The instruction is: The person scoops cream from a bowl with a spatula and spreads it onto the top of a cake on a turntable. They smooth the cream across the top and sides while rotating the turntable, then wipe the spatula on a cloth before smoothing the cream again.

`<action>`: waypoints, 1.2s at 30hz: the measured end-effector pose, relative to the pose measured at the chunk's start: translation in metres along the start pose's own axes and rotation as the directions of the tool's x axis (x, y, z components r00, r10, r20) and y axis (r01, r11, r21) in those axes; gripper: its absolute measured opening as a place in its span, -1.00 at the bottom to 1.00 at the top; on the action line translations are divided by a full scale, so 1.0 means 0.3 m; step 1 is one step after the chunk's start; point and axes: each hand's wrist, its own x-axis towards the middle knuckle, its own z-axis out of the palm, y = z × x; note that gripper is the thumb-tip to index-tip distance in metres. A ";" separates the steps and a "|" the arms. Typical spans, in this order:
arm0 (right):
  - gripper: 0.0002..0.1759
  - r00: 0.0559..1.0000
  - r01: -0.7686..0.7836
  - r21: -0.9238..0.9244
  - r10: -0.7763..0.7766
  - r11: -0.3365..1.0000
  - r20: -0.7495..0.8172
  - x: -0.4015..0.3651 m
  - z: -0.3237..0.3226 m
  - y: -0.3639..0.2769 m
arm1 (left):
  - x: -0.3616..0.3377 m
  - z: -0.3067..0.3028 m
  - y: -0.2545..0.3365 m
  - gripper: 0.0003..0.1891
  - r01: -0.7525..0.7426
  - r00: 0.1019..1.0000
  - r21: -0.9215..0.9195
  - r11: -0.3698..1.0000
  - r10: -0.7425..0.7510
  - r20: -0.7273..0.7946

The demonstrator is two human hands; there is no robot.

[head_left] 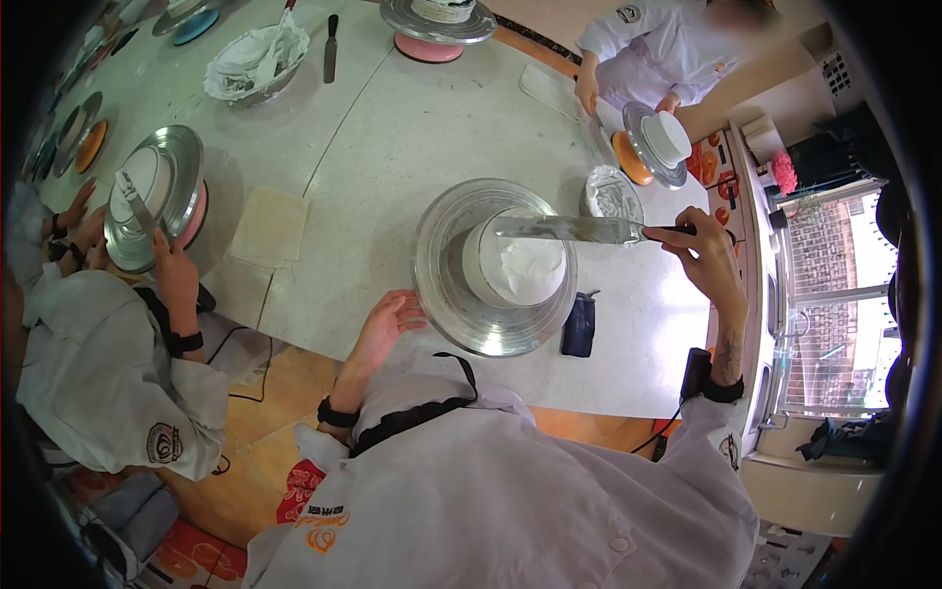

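Observation:
My right hand (699,253) is closed on the black handle of a metal spatula (579,230). The spatula's blade reaches left over the top of a round white cake (515,265), which has white cream heaped on it. Beneath the cake is a silver metal turntable (442,260). My left hand (390,319) rests by the turntable's left rim, fingers apart and holding nothing. A dark blue cloth or pouch (579,326) lies to the right of the turntable.
A bowl of cream (613,194) stands behind the spatula handle. A larger bowl (253,67), a loose spatula (331,49) and a pale square cloth (270,228) lie left. Co-workers handle turntables at left (186,147) and upper right (643,128).

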 end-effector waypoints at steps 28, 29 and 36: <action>-0.74 0.849 -0.466 0.144 0.395 0.873 0.351 0.017 0.047 0.051 | -0.007 0.014 -0.042 -0.70 0.179 0.973 0.038 0.983 -0.182 0.144; -0.73 0.874 -0.439 0.226 0.355 0.870 0.332 0.016 0.044 0.040 | -0.008 0.017 -0.040 -0.70 0.175 0.974 0.035 0.984 -0.178 0.143; -0.63 0.921 -0.388 0.362 0.365 0.847 0.133 -0.060 0.079 0.103 | -0.016 0.024 -0.019 -0.72 0.167 0.974 0.026 0.986 -0.169 0.150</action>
